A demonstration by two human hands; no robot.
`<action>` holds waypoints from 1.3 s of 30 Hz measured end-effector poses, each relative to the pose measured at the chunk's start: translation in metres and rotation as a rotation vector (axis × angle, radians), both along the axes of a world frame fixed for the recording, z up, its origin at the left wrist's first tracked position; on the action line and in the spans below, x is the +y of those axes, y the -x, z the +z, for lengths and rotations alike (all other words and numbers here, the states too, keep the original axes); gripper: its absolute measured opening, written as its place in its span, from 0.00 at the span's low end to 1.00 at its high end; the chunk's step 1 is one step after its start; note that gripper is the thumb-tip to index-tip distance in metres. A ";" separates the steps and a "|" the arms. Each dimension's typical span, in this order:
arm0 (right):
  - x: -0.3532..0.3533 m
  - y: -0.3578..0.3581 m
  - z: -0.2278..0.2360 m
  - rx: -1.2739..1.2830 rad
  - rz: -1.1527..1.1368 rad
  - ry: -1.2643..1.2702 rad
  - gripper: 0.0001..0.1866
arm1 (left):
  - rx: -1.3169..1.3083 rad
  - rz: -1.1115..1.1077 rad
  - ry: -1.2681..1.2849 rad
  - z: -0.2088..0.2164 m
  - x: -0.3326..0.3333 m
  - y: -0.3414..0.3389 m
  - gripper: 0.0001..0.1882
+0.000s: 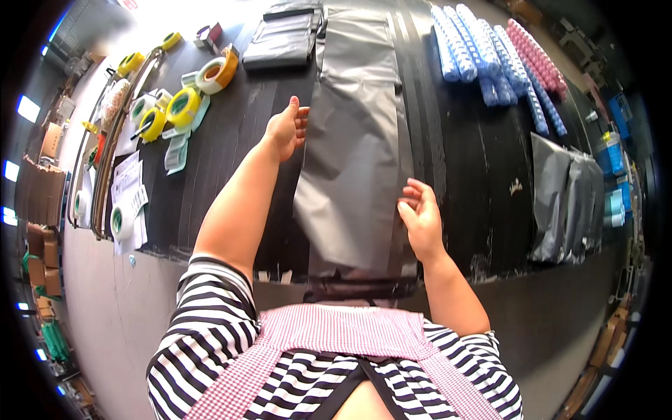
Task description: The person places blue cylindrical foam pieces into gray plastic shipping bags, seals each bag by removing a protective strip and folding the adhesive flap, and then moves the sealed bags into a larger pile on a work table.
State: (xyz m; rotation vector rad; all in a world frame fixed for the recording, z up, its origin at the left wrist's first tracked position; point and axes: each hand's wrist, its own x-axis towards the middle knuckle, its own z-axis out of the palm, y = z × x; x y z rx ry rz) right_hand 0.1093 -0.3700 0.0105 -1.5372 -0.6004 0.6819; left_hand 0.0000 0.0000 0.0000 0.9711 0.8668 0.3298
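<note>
A long grey plastic bag (353, 168) lies stretched out on the black table (476, 168) in front of me, its near end reaching the table's front edge. My left hand (285, 131) is at its left side, thumb raised and fingers apart, with the fingertips close against the bag's edge. Lower down on the opposite side, my right hand (421, 218) hovers by the right edge with loosely bent fingers and nothing visible in it. Whether either hand touches the plastic is hard to make out.
A stack of folded grey bags (280, 42) lies at the far left of the long bag. Tape rolls (183, 106) and paper sheets (128, 196) sit on the left. Blue bubble-wrap rolls (483, 56) and pink ones (537, 59) are far right; more grey bags (560, 203) lie nearer.
</note>
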 end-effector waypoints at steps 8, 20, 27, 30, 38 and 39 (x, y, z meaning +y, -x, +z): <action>-0.049 0.063 0.041 0.146 -0.063 0.209 0.35 | -0.083 -0.384 -0.093 0.061 -0.198 0.126 0.54; -0.115 0.081 0.022 0.088 -0.125 0.364 0.18 | 0.257 -0.249 -1.328 0.043 -0.231 0.145 0.37; -0.138 0.095 0.004 0.338 -0.117 0.330 0.13 | -0.228 -0.676 -1.488 0.025 -0.317 0.117 0.11; -0.131 0.092 0.004 0.327 -0.138 0.317 0.12 | -0.163 -0.683 -1.486 0.016 -0.336 0.101 0.12; -0.120 0.093 0.004 0.287 -0.163 0.337 0.12 | -0.241 -0.652 -1.509 -0.001 -0.350 0.098 0.08; -0.120 0.093 0.006 0.286 -0.163 0.337 0.12 | -0.242 -0.651 -1.510 -0.002 -0.350 0.098 0.08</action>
